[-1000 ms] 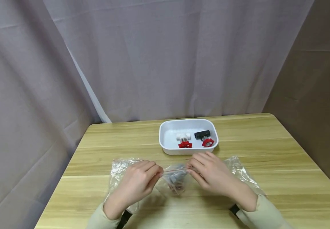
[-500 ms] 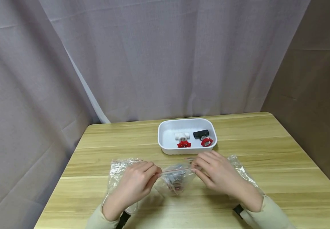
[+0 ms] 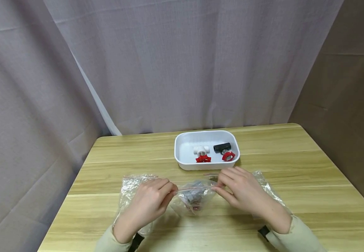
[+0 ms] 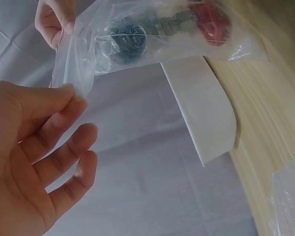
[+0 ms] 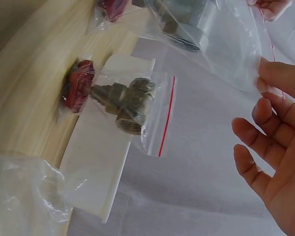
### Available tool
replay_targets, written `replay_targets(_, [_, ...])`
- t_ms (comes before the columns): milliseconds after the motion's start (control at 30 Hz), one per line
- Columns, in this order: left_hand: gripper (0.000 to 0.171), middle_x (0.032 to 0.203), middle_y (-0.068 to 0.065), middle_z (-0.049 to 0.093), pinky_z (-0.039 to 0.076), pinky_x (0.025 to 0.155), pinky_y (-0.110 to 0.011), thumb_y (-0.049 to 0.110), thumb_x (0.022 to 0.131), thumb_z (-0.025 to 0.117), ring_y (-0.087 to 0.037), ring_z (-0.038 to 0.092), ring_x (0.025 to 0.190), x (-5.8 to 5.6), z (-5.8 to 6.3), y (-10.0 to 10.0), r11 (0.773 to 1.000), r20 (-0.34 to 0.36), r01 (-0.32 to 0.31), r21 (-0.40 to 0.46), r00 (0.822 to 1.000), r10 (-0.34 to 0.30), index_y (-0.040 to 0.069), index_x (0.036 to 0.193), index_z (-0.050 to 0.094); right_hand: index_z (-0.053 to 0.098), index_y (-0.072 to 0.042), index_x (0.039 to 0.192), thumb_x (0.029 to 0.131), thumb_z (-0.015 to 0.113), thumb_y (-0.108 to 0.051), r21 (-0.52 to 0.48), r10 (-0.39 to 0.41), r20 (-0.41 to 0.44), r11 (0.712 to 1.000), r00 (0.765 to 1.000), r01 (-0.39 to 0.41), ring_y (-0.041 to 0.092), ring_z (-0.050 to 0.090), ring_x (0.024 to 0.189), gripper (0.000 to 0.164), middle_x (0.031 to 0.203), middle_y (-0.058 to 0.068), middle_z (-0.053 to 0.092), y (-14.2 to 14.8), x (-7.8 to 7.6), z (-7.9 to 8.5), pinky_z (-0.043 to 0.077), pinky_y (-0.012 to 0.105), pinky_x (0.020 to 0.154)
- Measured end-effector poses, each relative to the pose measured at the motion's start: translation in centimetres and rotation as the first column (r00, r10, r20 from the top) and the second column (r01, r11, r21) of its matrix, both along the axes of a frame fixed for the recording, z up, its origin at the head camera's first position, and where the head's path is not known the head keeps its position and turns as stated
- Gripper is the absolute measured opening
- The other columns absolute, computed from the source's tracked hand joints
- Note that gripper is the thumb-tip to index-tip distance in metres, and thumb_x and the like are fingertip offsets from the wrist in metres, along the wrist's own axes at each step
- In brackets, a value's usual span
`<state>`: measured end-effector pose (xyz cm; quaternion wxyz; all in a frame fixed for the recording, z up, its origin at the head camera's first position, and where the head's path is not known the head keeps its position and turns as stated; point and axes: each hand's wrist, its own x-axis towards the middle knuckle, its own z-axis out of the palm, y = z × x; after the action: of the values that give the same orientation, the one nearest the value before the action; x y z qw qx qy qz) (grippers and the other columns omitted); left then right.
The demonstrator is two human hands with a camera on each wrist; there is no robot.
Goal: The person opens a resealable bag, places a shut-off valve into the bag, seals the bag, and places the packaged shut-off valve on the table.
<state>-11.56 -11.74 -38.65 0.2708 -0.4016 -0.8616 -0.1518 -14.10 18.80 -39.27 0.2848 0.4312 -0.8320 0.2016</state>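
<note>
A clear zip bag point(image 3: 180, 204) with a red line along its mouth is held up over the table. Inside it lies a grey valve point(image 3: 194, 194) with a red handwheel point(image 4: 211, 22). My left hand point(image 3: 151, 199) pinches the left end of the mouth between thumb and index finger, its other fingers loosely bent. At the opposite end, my right hand point(image 3: 245, 187) pinches the mouth likewise. Behind that hand, a second zip bag point(image 5: 160, 118) holds a brass valve point(image 5: 132, 103) with a red handwheel; the right hand covers much of it in the head view.
Farther back stands a white tray point(image 3: 182, 166) holding a white valve point(image 3: 201, 150) and a black valve point(image 3: 222, 148), both with red handwheels. Crumpled clear bags lie to either side: one plastic bag point(image 3: 129, 189) beside the left hand, another plastic bag point(image 3: 265, 183) behind the right forearm.
My right hand has slid a little to the right along the bag's mouth, uncovering part of the bag behind it. The left hand keeps its grip almost in place.
</note>
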Motion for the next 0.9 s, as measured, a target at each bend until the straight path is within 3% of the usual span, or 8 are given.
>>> replay_targets(233, [0.001,0.086,0.011,0.067,0.054,0.067,-0.025,0.018,0.093,0.072,-0.007,0.064,0.075,-0.1,-0.7,0.1,1.000,0.049,-0.021,-0.017,0.999,0.022,0.018,0.093,0.071,0.055,-0.022,0.080,0.097,0.064,-0.039,0.046,-0.030,0.030,0.999,0.999,0.028,0.005,0.054,0.074,0.025,0.079,-0.014,0.054,0.1,-0.1,-1.1,0.052,0.031,0.069])
replay_targets(567, [0.006,0.086,0.011,0.069,0.056,0.071,-0.029,0.018,0.088,0.077,-0.007,0.066,0.076,-0.5,-2.2,0.4,0.999,0.094,-0.044,-0.032,0.995,0.047,0.019,0.091,0.071,0.054,-0.024,0.080,0.089,0.074,-0.032,0.068,-0.054,0.117,0.997,0.992,0.046,0.006,0.057,0.074,0.023,0.076,-0.016,0.054,0.2,-0.2,-3.0,0.054,0.033,0.069])
replay_targets(767, [0.008,0.085,0.011,0.069,0.056,0.069,-0.029,0.020,0.087,0.078,-0.007,0.066,0.074,-0.5,-2.3,0.2,0.998,0.110,-0.056,-0.041,0.992,0.060,0.019,0.091,0.072,0.055,-0.026,0.080,0.090,0.074,-0.031,0.070,-0.061,0.163,0.996,0.985,0.050,0.005,0.057,0.074,0.022,0.076,-0.018,0.051,0.2,0.0,-3.3,0.053,0.029,0.067])
replay_targets(900, [0.010,0.081,0.012,0.067,0.052,0.062,-0.027,0.023,0.087,0.079,-0.006,0.060,0.067,-0.2,-2.2,-0.8,0.994,0.107,-0.103,-0.043,0.988,0.107,0.018,0.089,0.071,0.061,-0.025,0.086,0.091,0.075,-0.031,0.039,-0.065,0.259,0.998,0.964,0.057,0.001,0.056,0.073,0.015,0.080,-0.019,0.057,0.2,0.4,-2.8,0.052,0.024,0.065])
